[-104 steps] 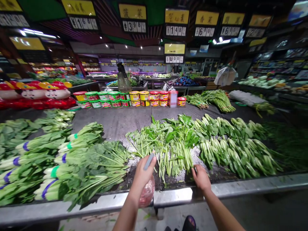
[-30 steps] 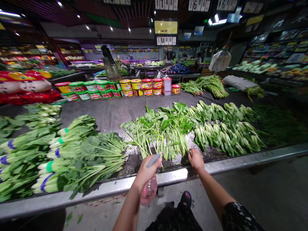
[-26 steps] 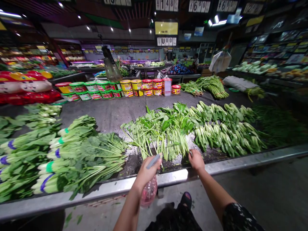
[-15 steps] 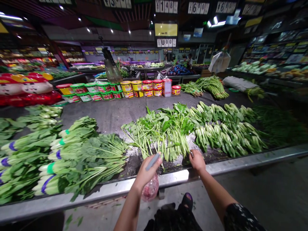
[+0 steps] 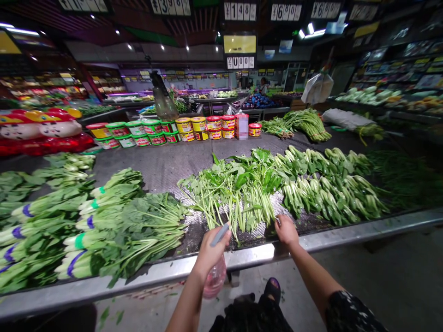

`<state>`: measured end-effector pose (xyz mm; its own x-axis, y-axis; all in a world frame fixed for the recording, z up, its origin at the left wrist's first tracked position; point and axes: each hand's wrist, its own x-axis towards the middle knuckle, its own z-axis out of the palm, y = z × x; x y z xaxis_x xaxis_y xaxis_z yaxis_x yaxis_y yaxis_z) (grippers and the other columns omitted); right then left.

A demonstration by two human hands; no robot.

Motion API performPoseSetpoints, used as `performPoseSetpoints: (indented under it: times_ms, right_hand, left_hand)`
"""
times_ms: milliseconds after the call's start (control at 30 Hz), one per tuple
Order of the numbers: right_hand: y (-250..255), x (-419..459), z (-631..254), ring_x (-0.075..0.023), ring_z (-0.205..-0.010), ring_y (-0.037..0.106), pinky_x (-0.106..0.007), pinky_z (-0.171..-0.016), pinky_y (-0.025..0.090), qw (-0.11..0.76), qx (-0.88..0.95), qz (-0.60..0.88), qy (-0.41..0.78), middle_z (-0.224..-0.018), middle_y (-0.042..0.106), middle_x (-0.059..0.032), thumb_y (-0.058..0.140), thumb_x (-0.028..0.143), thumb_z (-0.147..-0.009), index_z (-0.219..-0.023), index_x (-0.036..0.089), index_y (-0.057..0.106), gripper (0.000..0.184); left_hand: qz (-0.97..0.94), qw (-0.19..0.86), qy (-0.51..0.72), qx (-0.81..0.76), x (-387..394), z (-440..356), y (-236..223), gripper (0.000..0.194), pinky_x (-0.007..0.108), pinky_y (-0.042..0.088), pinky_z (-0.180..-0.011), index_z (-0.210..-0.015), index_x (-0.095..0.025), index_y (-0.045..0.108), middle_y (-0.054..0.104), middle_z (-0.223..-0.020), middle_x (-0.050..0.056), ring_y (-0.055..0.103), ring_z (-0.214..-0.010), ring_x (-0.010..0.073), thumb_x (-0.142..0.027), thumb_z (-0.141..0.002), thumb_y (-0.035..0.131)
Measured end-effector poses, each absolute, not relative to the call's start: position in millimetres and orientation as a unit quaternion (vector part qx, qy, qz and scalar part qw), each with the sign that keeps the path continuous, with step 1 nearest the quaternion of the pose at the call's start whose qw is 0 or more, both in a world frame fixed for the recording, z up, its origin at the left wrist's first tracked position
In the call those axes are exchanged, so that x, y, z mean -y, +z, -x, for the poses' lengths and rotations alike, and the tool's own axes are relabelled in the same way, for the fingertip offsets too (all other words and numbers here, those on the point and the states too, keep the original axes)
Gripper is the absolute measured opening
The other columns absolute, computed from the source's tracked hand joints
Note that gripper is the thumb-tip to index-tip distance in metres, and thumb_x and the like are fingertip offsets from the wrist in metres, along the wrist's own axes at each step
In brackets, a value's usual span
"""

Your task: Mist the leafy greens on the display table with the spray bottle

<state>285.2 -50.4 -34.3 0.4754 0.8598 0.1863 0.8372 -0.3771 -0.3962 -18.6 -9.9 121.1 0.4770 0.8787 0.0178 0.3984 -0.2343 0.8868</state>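
My left hand (image 5: 212, 246) is wrapped round the neck of a spray bottle (image 5: 215, 276). Its grey top shows above my fist, and its clear pinkish body hangs below, in front of the metal rim. My right hand (image 5: 287, 230) is closed with fingertips together at the stem ends of the loose leafy greens (image 5: 242, 184); whether a stem is pinched there is hidden. These long-stemmed greens lie spread on the black mesh mat, stems towards me. Just right of them are rows of small bok choy (image 5: 321, 193).
A metal edge (image 5: 166, 271) runs along the display's front. Left are spinach-like greens (image 5: 148, 226) and bundles tied with purple and green tape (image 5: 79, 240). Stacked tubs (image 5: 187, 129) line the back, beside bunched long stems (image 5: 308, 123). Price signs (image 5: 240, 11) hang overhead.
The view has turned slightly left, so the display sits a little further right. The bottle's body has swung slightly left and down under my left hand. My right hand stays by the stem ends.
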Motion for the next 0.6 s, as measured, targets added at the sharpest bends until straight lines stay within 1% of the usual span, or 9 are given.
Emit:
performPoseSetpoints:
  times_ms: [67,133,233,300,367,467,600]
  right_hand:
    - [-35.0,50.8,-285.4,-0.0208,-0.098,0.053,-0.028,-0.086,0.036,0.225,0.513,0.828,0.026,-0.101,0.061,-0.0111,0.039,0.025,-0.087,-0.104,0.015,0.058,0.027]
    - [-35.7,51.1,-285.7,-0.0207,-0.099,0.053,-0.028,-0.086,0.036,0.225,0.515,0.827,0.025,-0.101,0.061,-0.0111,0.038,0.025,-0.088,-0.105,0.015,0.058,0.027]
    - [-36.6,51.5,-285.9,-0.0209,-0.098,0.053,-0.028,-0.086,0.037,0.225,0.515,0.827,0.024,-0.100,0.061,-0.0111,0.038,0.026,-0.088,-0.103,0.016,0.058,0.027]
    - [-37.0,51.6,-285.9,-0.0208,-0.097,0.053,-0.029,-0.085,0.037,0.224,0.516,0.826,0.023,-0.099,0.061,-0.0108,0.038,0.026,-0.088,-0.102,0.016,0.058,0.026]
    - [-37.1,51.5,-285.9,-0.0206,-0.097,0.053,-0.028,-0.085,0.037,0.224,0.517,0.826,0.022,-0.099,0.061,-0.0107,0.038,0.025,-0.088,-0.101,0.017,0.059,0.026]
    - [-36.9,51.5,-285.8,-0.0204,-0.097,0.053,-0.028,-0.083,0.037,0.223,0.518,0.826,0.021,-0.098,0.061,-0.0107,0.038,0.025,-0.088,-0.100,0.017,0.059,0.025]
    - [-37.0,52.0,-286.2,-0.0200,-0.095,0.054,-0.028,-0.082,0.037,0.220,0.520,0.825,0.023,-0.098,0.061,-0.0102,0.039,0.024,-0.087,-0.099,0.017,0.059,0.024]
  left_hand:
    - [-0.735,0.457,0.267,-0.423,9.7,22.0,120.2,0.040,0.027,0.046,-0.066,-0.107,-0.017,0.066,0.066,-0.068,0.002,0.061,-0.068,0.0193,-0.045,-0.081,0.053]
    - [-0.733,0.479,0.254,-0.410,10.3,25.2,117.6,0.041,0.029,0.047,-0.074,-0.109,-0.018,0.066,0.070,-0.081,0.004,0.063,-0.079,0.0214,-0.045,-0.080,0.055]
    - [-0.709,0.515,0.246,-0.415,12.2,27.8,112.0,0.043,0.031,0.047,-0.082,-0.112,-0.020,0.065,0.070,-0.097,0.006,0.062,-0.092,0.0239,-0.046,-0.078,0.059]
    - [-0.686,0.541,0.250,-0.417,13.2,28.2,109.1,0.047,0.032,0.046,-0.085,-0.115,-0.019,0.063,0.069,-0.103,0.007,0.061,-0.097,0.0244,-0.046,-0.077,0.060]
    - [-0.674,0.571,0.252,-0.395,13.3,28.3,108.0,0.046,0.031,0.047,-0.084,-0.113,-0.017,0.063,0.068,-0.102,0.008,0.061,-0.096,0.0241,-0.046,-0.076,0.062]
    - [-0.685,0.587,0.243,-0.358,11.8,29.3,107.6,0.042,0.030,0.047,-0.080,-0.107,-0.015,0.066,0.069,-0.093,0.007,0.064,-0.086,0.0219,-0.044,-0.076,0.062]
    - [-0.726,0.515,0.228,-0.395,9.2,32.6,105.1,0.039,0.027,0.047,-0.072,-0.100,-0.014,0.067,0.069,-0.079,0.005,0.063,-0.076,0.0200,-0.045,-0.077,0.059]
